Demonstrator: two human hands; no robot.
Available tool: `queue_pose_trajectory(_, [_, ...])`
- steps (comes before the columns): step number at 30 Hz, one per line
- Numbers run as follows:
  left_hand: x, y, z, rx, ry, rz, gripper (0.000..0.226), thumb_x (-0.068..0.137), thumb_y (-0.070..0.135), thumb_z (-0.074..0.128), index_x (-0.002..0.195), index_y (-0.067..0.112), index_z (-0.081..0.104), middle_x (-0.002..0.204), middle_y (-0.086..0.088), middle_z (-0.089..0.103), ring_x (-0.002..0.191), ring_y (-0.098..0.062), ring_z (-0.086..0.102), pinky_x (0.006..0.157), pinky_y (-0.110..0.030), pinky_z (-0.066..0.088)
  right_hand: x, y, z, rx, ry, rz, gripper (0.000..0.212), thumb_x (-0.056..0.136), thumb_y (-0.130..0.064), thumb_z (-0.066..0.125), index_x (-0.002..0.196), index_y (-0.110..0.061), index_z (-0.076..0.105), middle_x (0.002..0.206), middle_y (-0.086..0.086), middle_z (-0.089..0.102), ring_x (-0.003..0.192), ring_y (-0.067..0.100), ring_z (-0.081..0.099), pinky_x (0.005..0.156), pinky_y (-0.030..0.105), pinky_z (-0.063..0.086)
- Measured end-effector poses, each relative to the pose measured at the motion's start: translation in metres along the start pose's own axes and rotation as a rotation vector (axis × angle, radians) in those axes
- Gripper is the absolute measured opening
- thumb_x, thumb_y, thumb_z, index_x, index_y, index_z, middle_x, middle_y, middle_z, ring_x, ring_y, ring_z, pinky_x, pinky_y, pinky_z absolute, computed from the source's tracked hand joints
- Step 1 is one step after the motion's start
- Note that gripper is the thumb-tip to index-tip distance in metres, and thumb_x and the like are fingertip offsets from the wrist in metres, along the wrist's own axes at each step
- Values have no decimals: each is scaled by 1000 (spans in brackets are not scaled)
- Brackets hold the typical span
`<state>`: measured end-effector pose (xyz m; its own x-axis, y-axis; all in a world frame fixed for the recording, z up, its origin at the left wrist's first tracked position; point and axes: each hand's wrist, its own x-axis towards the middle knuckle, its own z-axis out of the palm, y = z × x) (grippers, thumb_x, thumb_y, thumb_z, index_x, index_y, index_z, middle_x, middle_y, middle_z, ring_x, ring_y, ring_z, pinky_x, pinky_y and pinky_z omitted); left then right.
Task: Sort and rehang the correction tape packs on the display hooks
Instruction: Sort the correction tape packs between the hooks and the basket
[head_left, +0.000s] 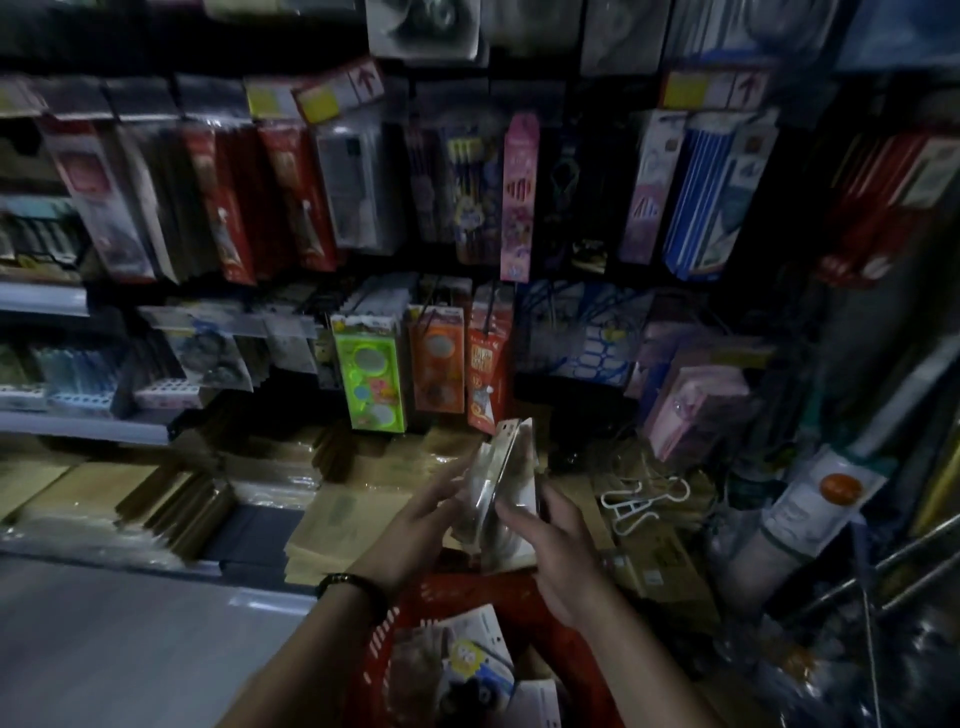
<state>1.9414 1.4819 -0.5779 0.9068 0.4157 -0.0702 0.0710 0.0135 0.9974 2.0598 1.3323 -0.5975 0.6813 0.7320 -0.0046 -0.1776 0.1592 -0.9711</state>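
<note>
A small stack of clear blister packs with white card backs, the correction tape packs (501, 483), is held upright between both hands at the lower middle of the head view. My left hand (415, 525) grips the stack's left side, a dark bead bracelet on its wrist. My right hand (558, 551) holds the right side, fingers wrapped over the front pack. Below my forearms a red plastic basket (467, 597) holds more packs (470, 670). Above the stack hang green (370, 371), orange (436, 358) and red (485, 376) packs on display hooks.
Rows of hanging stationery packs fill the wall above. Stacks of brown envelopes (332, 525) lie on the low shelf behind the hands. A white hanger (644, 501) lies to the right, metal bars (883, 566) at far right. Grey floor at lower left.
</note>
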Motion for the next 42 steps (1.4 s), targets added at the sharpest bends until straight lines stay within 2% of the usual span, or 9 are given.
queue_pose_trajectory(6, [11,46,-14,-60,-32,-109,57,72,57,92,123,54,69,126,-2,78,115,-27,76,94,-49,64,12,-42,-4,-54,-19,-90,36,96,-30,70,132,-26,71,129,8,74,122,31,70,106,59,53])
queue_pose_trajectory(10, [24,59,-20,-28,93,-56,81,55,62,99,124,25,75,120,-5,81,106,-24,79,80,-37,60,22,-67,-1,-95,-12,-189,32,96,-20,67,128,-23,73,123,13,76,115,36,72,99,62,56])
queue_pose_trajectory(13, [30,67,-29,-182,176,-26,82,57,44,104,126,13,73,123,-15,79,111,-36,77,87,-54,64,30,-90,-4,-121,77,-273,31,97,-12,69,126,-24,72,118,9,78,110,33,74,95,60,59])
queue_pose_trajectory(15, [33,77,-34,-257,248,27,78,56,42,105,119,8,76,118,-20,79,110,-41,77,88,-64,63,35,-106,-7,-108,129,-323,35,100,-5,67,130,-24,68,117,6,78,110,29,75,85,44,64])
queue_pose_trajectory(21, [46,132,-31,-348,245,207,52,79,33,91,121,8,74,120,-25,77,109,-45,76,83,-54,65,46,-162,7,-16,82,-437,42,102,-9,66,141,-27,61,124,6,76,111,26,75,83,37,64])
queue_pose_trajectory(26, [59,175,-21,-367,159,258,52,83,33,90,126,11,72,127,-21,76,116,-44,74,92,-64,61,60,-187,29,-100,112,-445,46,103,-21,67,146,-30,56,125,-2,76,113,18,75,88,36,64])
queue_pose_trajectory(33, [72,227,-39,-256,138,340,55,68,31,103,116,29,76,126,-11,78,114,-37,77,89,-64,62,78,-231,43,-507,177,-621,39,101,-45,65,138,-50,57,129,-30,55,125,6,61,97,28,58])
queue_pose_trajectory(38, [87,266,-47,-250,170,411,60,62,32,105,114,29,75,121,-12,79,108,-39,78,81,-60,65,94,-276,44,-1203,69,-833,99,84,-77,60,165,-36,19,163,-24,14,152,0,12,121,26,18])
queue_pose_trajectory(42, [105,292,-59,-247,152,460,63,67,30,103,122,27,72,125,-14,78,111,-40,77,87,-66,62,116,-308,45,-1294,18,-939,98,84,-76,59,165,-44,14,154,-28,25,147,1,17,123,29,23])
